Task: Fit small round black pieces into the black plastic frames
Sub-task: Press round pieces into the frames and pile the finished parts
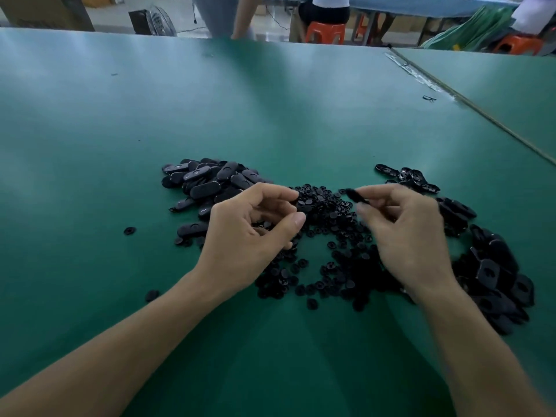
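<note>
Green workbench table in a workshop, orange stools and a fan beyond its far edge. No bins or trays in view; all stock lies loose in heaps on the table, nearer the near edge than the far one. Small round black pieces are heaped in the middle. Oval black plastic frames are piled on the left side, a second frame heap runs toward the right edge, and a few more frames lie just behind that. One stray round piece sits apart on the left. Left hand hovers over the round heap with fingers curled, thumb close to the index; cannot tell if it pinches a piece. Right hand pinches a blurred black part between thumb and fingertips; it is elongated, so likely a frame. Handling judgement: parts look light, rigid moulded plastic, smooth and a bit slippery, not fragile. Take round pieces by the rim with a fingertip pinch; hold frames by the long edges, keeping the socket free.
</note>
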`<move>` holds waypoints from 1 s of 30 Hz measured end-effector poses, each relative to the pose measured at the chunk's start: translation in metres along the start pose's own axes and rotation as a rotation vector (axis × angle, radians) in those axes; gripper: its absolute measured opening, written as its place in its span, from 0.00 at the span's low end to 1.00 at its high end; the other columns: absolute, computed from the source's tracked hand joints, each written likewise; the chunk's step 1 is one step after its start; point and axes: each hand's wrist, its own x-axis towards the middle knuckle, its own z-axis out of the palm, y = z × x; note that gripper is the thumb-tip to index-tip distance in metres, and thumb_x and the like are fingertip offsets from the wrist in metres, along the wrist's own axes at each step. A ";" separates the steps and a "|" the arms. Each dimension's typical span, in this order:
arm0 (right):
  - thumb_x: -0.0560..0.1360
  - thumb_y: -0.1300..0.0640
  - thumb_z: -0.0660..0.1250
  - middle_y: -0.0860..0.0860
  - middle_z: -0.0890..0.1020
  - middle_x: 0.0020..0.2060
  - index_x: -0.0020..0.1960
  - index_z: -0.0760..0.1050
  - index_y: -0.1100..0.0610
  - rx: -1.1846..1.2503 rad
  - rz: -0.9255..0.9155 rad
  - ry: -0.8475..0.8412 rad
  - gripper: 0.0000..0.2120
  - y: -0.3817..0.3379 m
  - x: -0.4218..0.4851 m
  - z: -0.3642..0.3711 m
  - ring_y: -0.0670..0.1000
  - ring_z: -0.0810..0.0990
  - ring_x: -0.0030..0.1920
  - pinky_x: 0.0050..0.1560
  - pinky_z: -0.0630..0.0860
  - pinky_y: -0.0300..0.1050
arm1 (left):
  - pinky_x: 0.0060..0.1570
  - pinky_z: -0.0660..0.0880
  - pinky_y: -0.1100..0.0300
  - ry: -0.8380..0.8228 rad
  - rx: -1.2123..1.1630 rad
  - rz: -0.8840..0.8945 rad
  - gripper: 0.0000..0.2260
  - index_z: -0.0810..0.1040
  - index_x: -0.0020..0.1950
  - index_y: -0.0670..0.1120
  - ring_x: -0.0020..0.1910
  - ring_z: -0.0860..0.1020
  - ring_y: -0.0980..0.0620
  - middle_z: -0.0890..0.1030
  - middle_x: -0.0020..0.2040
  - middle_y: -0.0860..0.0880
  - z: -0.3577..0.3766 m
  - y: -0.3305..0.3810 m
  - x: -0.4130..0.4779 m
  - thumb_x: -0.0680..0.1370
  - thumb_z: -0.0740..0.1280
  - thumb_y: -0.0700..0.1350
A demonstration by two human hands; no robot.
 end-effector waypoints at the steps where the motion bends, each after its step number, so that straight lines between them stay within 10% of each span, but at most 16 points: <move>1: 0.75 0.63 0.74 0.41 0.84 0.37 0.46 0.83 0.44 0.107 -0.006 -0.086 0.13 -0.004 -0.002 0.004 0.41 0.81 0.39 0.45 0.78 0.36 | 0.36 0.84 0.50 -0.001 -0.007 -0.014 0.12 0.82 0.55 0.53 0.43 0.85 0.49 0.84 0.45 0.51 0.001 0.001 0.000 0.72 0.75 0.49; 5: 0.74 0.66 0.73 0.43 0.86 0.41 0.47 0.84 0.44 0.306 -0.071 -0.346 0.15 -0.015 -0.012 0.021 0.42 0.82 0.39 0.43 0.76 0.33 | 0.40 0.84 0.47 -0.034 0.027 -0.025 0.11 0.83 0.55 0.53 0.45 0.85 0.50 0.86 0.46 0.52 0.000 -0.001 0.001 0.73 0.75 0.45; 9: 0.73 0.63 0.76 0.44 0.85 0.39 0.49 0.84 0.48 0.336 -0.050 -0.262 0.11 -0.010 -0.015 0.025 0.44 0.83 0.41 0.48 0.79 0.38 | 0.38 0.83 0.56 -0.035 0.048 -0.009 0.07 0.83 0.50 0.51 0.38 0.85 0.49 0.86 0.41 0.49 0.000 -0.002 0.002 0.74 0.74 0.41; 18: 0.76 0.55 0.73 0.38 0.84 0.38 0.49 0.85 0.48 -0.072 -0.158 -0.086 0.04 -0.012 -0.018 0.024 0.38 0.82 0.43 0.47 0.75 0.28 | 0.36 0.82 0.59 0.025 -0.040 -0.036 0.07 0.79 0.47 0.46 0.38 0.85 0.48 0.84 0.37 0.48 -0.002 -0.005 0.004 0.75 0.73 0.36; 23: 0.77 0.47 0.70 0.45 0.78 0.49 0.58 0.83 0.48 -0.490 -0.190 -0.246 0.11 -0.012 -0.022 0.030 0.47 0.74 0.56 0.56 0.72 0.42 | 0.36 0.81 0.61 0.076 -0.124 -0.060 0.09 0.81 0.52 0.45 0.37 0.85 0.50 0.84 0.37 0.48 -0.003 -0.006 0.007 0.77 0.71 0.32; 30: 0.81 0.51 0.66 0.46 0.75 0.46 0.55 0.83 0.51 -0.537 -0.173 -0.211 0.08 -0.016 -0.022 0.038 0.48 0.73 0.52 0.49 0.66 0.38 | 0.36 0.81 0.59 0.114 -0.155 -0.073 0.06 0.82 0.48 0.44 0.38 0.85 0.48 0.84 0.38 0.44 -0.003 -0.007 0.007 0.76 0.72 0.33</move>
